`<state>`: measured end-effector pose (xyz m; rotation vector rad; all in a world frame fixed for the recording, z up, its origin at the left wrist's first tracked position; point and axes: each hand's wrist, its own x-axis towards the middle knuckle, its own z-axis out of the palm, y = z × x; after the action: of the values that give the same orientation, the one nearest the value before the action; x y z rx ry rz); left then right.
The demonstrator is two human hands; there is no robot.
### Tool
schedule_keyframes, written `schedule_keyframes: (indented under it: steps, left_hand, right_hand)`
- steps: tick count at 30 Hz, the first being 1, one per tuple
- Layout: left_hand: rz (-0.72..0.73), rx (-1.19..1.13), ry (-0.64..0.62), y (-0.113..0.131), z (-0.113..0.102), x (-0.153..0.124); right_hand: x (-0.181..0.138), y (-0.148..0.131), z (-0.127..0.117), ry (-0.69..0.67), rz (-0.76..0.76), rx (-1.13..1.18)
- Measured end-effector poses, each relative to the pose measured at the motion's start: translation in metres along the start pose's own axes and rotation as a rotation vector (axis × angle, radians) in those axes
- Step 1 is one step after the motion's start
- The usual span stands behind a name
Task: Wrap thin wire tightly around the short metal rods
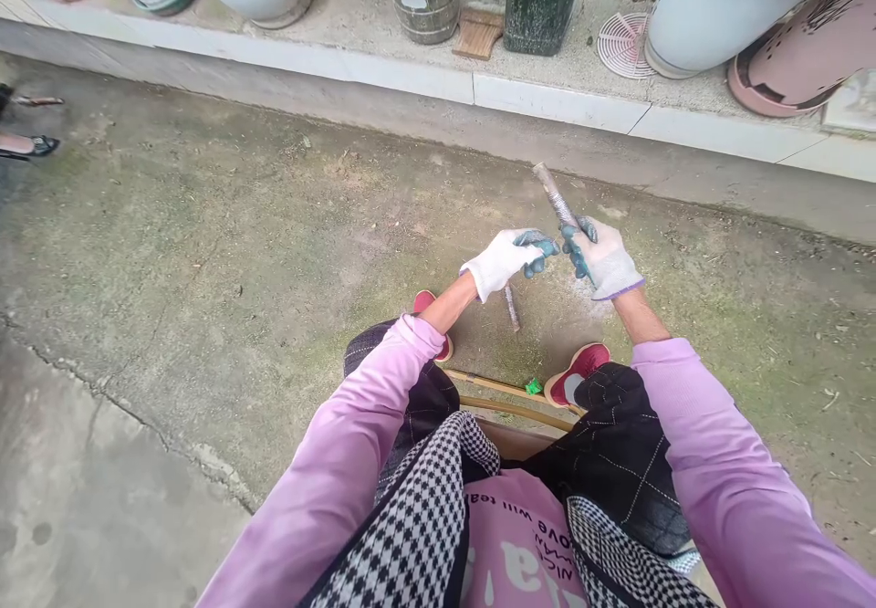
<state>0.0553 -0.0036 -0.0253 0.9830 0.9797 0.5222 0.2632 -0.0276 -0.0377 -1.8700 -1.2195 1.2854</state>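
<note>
My right hand (598,259), in a white work glove with blue-green coated fingers, is closed around a short stick (549,186). The stick tilts up and to the left, and its middle looks wrapped in something silvery, like wire. Just left of it, my left hand (512,256) wears a matching glove. Its fingers are curled together close to the right hand's fingertips; whatever they may pinch is too small to make out. Below the left hand, a second stick-like piece (512,307) with a similar silvery surface shows against the ground, its upper end hidden by the glove.
Bamboo-coloured bars (510,409) and a small green object (533,387) lie between my red shoes. Ahead runs a raised ledge (547,101) with several pots, a wooden block (478,33) and a round pink grate (624,46). Another person's foot (31,144) is at far left.
</note>
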Motion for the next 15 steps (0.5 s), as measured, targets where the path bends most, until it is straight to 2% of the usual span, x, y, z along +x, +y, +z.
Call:
schedule_keyframes:
  steps: [3,6,9,12,15]
  left_hand:
    - [0.013,0.133,-0.067,-0.007,-0.005,0.001]
    - [0.039,0.37,-0.043,-0.016,-0.021,0.006]
    - [0.05,0.558,0.015,-0.023,-0.039,0.013]
    - [0.105,0.634,0.046,-0.027,-0.05,0.02]
    - [0.179,0.683,0.029,-0.029,-0.054,0.023]
  right_hand:
    - [-0.003,-0.005,-0.01,-0.086,-0.007,0.333]
    - [-0.013,-0.013,-0.029,-0.238,-0.02,0.464]
    - [-0.023,-0.015,-0.044,-0.459,0.015,0.397]
    - [-0.029,-0.012,-0.046,-0.674,0.112,0.172]
    - [-0.029,-0.007,-0.042,-0.731,0.169,0.005]
